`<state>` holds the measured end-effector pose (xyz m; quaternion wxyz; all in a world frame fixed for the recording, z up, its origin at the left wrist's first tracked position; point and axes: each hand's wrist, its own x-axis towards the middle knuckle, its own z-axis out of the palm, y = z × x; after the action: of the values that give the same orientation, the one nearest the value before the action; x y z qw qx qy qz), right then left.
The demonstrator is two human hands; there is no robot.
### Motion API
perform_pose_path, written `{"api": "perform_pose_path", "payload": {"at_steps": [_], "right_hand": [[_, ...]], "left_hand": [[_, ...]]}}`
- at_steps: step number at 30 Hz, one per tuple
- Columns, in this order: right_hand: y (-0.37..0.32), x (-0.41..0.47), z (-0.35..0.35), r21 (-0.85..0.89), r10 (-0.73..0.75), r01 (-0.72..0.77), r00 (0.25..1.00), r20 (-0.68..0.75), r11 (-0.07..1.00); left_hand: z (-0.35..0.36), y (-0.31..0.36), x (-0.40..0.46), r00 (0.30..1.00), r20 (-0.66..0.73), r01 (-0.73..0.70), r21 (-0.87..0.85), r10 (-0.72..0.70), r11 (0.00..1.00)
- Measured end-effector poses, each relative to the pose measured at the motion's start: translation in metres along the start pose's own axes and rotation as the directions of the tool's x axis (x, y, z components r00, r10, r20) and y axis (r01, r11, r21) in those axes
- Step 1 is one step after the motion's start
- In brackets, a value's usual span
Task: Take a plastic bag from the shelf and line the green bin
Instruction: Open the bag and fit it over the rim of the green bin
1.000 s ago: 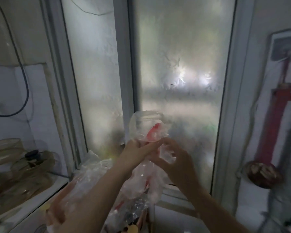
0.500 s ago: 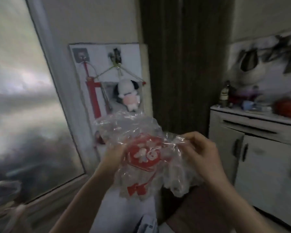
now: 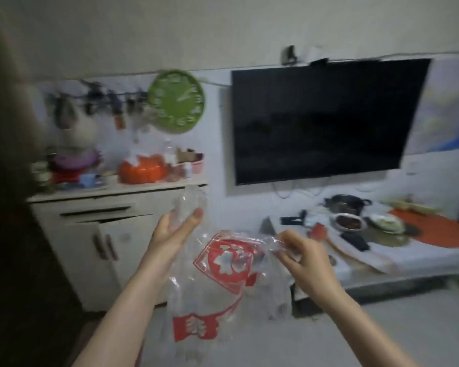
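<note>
Left hand (image 3: 173, 228) raised, fingers apparently pinched, right hand (image 3: 304, 256) lower, fingers curled closed, forearms extended

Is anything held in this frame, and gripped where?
Yes: a clear plastic bag with red print, held by its top edge. The left hand pinches one upper corner, the right hand the other.

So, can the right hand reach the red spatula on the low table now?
Probably not yet: the right hand is pinching the plastic bag, so it is occupied. The red spatula lies uncovered just beyond it.
</note>
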<state>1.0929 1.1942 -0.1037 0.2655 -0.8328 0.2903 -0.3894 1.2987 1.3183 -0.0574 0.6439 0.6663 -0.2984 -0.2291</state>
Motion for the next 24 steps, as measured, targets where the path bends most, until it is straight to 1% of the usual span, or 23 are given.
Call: {"api": "perform_pose_path", "payload": {"at_steps": [4,6,8,11,14,19,22,24], "right_hand": [[0.099,0.009,-0.091,-0.153,0.13,-0.144,0.987,-0.099,0.978],[0.142,0.013,-0.129,-0.193,0.191,-0.217,0.971,-0.144,0.957],[0.181,0.015,-0.164,-0.205,0.241,-0.282,0.949,-0.205,0.937],[0.237,0.019,-0.213,-0.207,0.314,-0.38,0.904,-0.29,0.902],[0.291,0.024,-0.258,-0.194,0.378,-0.466,0.852,-0.361,0.864],[0.377,0.029,-0.336,-0.129,0.513,-0.622,0.73,-0.451,0.772],[0.428,0.022,-0.383,-0.009,0.618,-0.691,0.652,-0.44,0.722],[0.464,0.012,-0.415,0.128,0.718,-0.731,0.595,-0.361,0.67]], "left_hand": [[0.155,-0.008,0.04,0.987,0.153,0.047,0.002,-0.047,0.999],[0.227,-0.013,0.055,0.97,0.24,0.025,0.012,-0.027,1.0],[0.3,-0.018,0.069,0.939,0.345,-0.018,0.032,0.006,0.999],[0.408,-0.026,0.085,0.865,0.502,-0.062,0.057,0.025,0.996],[0.509,-0.031,0.097,0.764,0.644,-0.105,0.049,0.049,0.993],[0.669,-0.034,0.118,0.611,0.786,-0.163,0.005,0.097,0.987],[0.759,-0.035,0.119,0.533,0.839,-0.187,-0.009,0.11,0.982],[0.816,-0.036,0.116,0.489,0.862,-0.209,-0.032,0.133,0.977]]}}
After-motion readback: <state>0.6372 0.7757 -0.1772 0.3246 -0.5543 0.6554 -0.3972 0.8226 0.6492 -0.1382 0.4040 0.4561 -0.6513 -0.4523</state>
